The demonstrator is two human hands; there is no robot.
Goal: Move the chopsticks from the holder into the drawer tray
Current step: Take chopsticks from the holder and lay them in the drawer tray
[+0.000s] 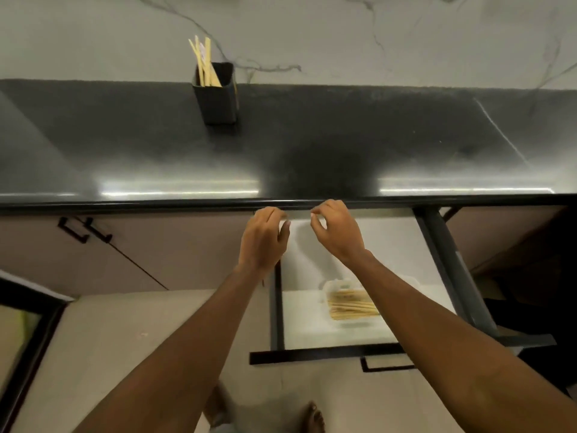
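A: State the container count.
B: One black holder on the counter; one clear tray in one open drawer.
A: Chopsticks?
B: About five sticks in the holder; the bundle in the tray is too blurred for an exact figure.
A: Hands?
B: Two: left hand, right hand. Cabinet handles: two.

Blk holder; tan chopsticks; veined wall

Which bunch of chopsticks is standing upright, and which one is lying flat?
The chopsticks in the black holder on the counter stand upright. The other bunch lies flat in the tray inside the open drawer.
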